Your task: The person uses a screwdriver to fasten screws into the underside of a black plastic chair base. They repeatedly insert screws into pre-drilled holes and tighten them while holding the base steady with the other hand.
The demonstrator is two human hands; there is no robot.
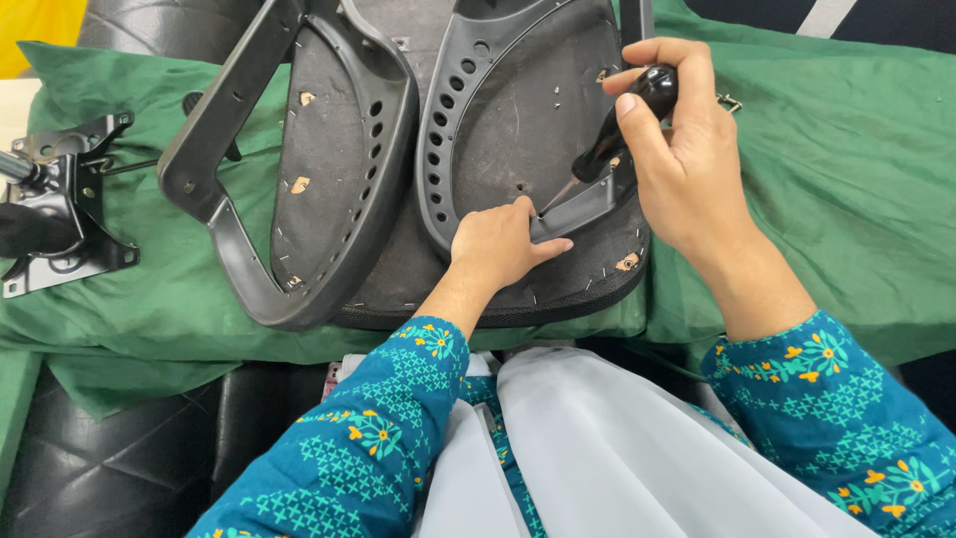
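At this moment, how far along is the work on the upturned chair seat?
Looks done: the left armrest lies in place on the seat underside, though its screws can't be confirmed. In hand: the right hand drives a black-handled screwdriver at the right armrest bracket, which the left hand steadies. Left: the metal base plate lies unattached on the green cloth.

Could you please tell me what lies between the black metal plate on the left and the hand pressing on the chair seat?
In the head view, the loose black armrest lies between the metal plate and the left hand.
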